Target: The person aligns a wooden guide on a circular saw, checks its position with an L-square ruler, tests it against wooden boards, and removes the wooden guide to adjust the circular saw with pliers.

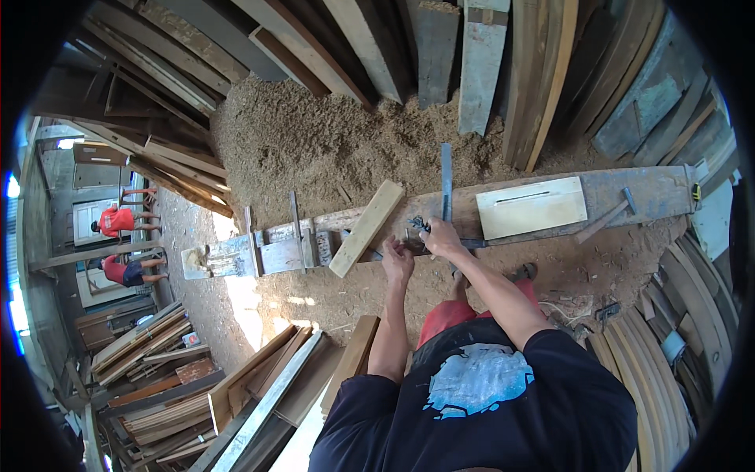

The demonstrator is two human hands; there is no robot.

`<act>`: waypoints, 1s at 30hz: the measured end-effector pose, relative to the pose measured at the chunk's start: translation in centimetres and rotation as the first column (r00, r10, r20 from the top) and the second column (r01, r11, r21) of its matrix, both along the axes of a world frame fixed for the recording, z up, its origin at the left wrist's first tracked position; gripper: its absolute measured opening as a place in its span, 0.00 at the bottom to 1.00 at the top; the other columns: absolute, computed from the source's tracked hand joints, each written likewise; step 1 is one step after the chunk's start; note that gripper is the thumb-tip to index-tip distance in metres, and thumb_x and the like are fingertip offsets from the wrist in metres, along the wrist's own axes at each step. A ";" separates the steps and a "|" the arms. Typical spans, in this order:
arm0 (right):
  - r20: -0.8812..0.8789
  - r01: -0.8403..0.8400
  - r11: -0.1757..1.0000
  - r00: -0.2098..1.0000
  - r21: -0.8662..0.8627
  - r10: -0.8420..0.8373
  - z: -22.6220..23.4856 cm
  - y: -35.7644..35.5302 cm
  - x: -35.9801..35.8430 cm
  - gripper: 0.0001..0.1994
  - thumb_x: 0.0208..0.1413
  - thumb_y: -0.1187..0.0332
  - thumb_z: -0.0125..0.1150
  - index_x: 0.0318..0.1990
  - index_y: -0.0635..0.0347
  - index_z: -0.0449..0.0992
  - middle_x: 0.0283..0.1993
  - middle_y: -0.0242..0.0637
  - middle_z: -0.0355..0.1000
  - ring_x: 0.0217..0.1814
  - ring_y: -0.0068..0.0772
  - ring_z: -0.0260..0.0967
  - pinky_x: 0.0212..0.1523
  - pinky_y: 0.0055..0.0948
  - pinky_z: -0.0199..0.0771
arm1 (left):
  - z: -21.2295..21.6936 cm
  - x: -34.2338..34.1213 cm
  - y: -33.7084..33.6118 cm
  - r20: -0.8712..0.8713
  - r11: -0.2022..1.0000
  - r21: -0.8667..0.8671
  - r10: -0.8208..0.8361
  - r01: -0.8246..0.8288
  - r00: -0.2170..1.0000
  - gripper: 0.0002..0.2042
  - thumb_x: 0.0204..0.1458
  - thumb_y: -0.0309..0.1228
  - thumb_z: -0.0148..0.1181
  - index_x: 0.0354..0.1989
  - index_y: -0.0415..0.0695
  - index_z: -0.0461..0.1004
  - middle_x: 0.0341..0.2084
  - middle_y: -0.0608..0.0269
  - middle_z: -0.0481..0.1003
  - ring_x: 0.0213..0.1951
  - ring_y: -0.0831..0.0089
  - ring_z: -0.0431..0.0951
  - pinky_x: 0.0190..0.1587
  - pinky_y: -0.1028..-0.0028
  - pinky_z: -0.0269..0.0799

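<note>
My right hand [443, 239] is closed over the middle of a long wooden bench [464, 206], on a small dark object too unclear to name. Just left of it, my left hand [398, 259] hovers at the near edge, fingers loosely bent and apart, nothing visible in them. A short pale board [367, 228] lies slantwise across the bench beside the left hand. Beyond the right hand, a bluish flat metal strip [447, 182] sticks out past the far edge. A pale flat panel [531, 208] with a narrow dark slot rests on the bench to the right.
A hammer [617, 215] lies at the bench's right, with a yellow-black item [696, 192] at its end. Wood shavings [307, 141] heap up behind, below leaning planks [480, 71]. Stacked timber [267, 393] stands near left. Two people in red tops [116, 222] are far left.
</note>
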State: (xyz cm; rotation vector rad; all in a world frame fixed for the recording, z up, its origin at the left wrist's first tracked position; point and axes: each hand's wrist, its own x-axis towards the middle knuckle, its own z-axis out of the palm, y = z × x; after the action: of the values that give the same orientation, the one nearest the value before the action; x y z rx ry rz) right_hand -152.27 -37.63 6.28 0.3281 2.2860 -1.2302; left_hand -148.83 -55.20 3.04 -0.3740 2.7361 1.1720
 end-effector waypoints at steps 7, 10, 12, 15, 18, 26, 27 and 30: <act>0.031 0.037 0.993 0.999 0.111 -0.041 -0.3 -0.2 0.6 0.21 0.59 0.56 0.60 0.55 0.58 0.70 0.49 0.53 0.76 0.55 0.58 0.72 0.55 0.48 0.71 | 3.4 -0.3 -2.4 -0.081 0.982 -0.071 -0.182 0.176 0.980 0.23 0.48 0.24 0.57 0.56 0.36 0.67 0.47 0.44 0.74 0.48 0.52 0.76 0.53 0.58 0.72; -0.003 0.080 0.991 0.997 0.108 -0.080 0.0 3.5 2.4 0.18 0.59 0.57 0.60 0.50 0.57 0.73 0.46 0.52 0.77 0.53 0.56 0.74 0.54 0.47 0.72 | 4.0 -2.1 -2.7 -0.158 0.959 -0.097 -0.279 0.267 0.947 0.22 0.48 0.26 0.58 0.54 0.38 0.69 0.47 0.46 0.73 0.53 0.48 0.70 0.60 0.55 0.63; -0.039 0.132 0.979 0.991 0.152 -0.128 -0.2 7.3 4.7 0.16 0.58 0.58 0.61 0.46 0.59 0.75 0.43 0.49 0.78 0.49 0.53 0.76 0.52 0.44 0.73 | 4.6 -3.5 -1.2 -0.245 0.909 -0.217 -0.402 0.355 0.882 0.22 0.48 0.28 0.58 0.54 0.39 0.70 0.46 0.45 0.73 0.53 0.44 0.68 0.61 0.54 0.61; -0.102 0.381 0.905 0.924 0.190 -0.368 -1.1 13.0 9.0 0.11 0.58 0.60 0.60 0.37 0.58 0.79 0.36 0.48 0.78 0.43 0.50 0.77 0.46 0.45 0.76 | 4.8 -5.8 2.2 -0.201 0.828 -0.226 -0.555 0.513 0.807 0.23 0.48 0.30 0.60 0.55 0.40 0.69 0.48 0.45 0.72 0.55 0.44 0.67 0.63 0.51 0.59; -0.051 0.575 0.718 0.793 0.393 -0.607 -1.2 18.5 13.7 0.14 0.57 0.58 0.61 0.43 0.58 0.77 0.40 0.50 0.77 0.46 0.53 0.75 0.49 0.45 0.74 | 4.4 -7.2 7.9 -0.149 0.675 -0.289 -0.733 0.679 0.664 0.28 0.47 0.34 0.64 0.58 0.42 0.66 0.52 0.45 0.70 0.57 0.44 0.66 0.65 0.50 0.56; -0.118 0.855 0.315 0.392 0.412 -0.912 0.4 28.2 15.6 0.26 0.57 0.56 0.62 0.59 0.55 0.63 0.54 0.58 0.69 0.58 0.62 0.68 0.58 0.52 0.67 | 2.7 -6.1 23.4 0.273 0.176 -0.312 -0.925 0.934 0.266 0.57 0.38 0.52 0.73 0.75 0.54 0.42 0.71 0.35 0.44 0.72 0.36 0.42 0.72 0.44 0.36; -0.072 0.869 0.318 0.370 0.378 -0.926 0.5 28.9 15.0 0.26 0.57 0.59 0.62 0.60 0.54 0.62 0.55 0.58 0.68 0.59 0.62 0.67 0.58 0.54 0.67 | 2.2 -5.8 24.4 0.337 0.149 -0.353 -0.901 0.923 0.274 0.59 0.36 0.53 0.74 0.76 0.56 0.40 0.71 0.33 0.41 0.72 0.35 0.39 0.72 0.43 0.34; -0.174 0.868 0.314 0.402 0.384 -0.899 -2.1 30.8 15.2 0.28 0.54 0.62 0.64 0.59 0.56 0.59 0.50 0.57 0.69 0.57 0.62 0.68 0.56 0.51 0.69 | 1.5 -5.2 27.3 0.454 0.080 -0.388 -0.851 0.918 0.266 0.63 0.33 0.55 0.75 0.76 0.63 0.35 0.72 0.33 0.36 0.73 0.35 0.32 0.71 0.40 0.29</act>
State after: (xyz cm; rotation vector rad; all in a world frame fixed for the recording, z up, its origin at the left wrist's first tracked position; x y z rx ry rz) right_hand -137.11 -6.88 4.18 2.0220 2.2609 -1.0435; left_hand -154.00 -27.86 4.56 1.1019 2.2808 -0.1214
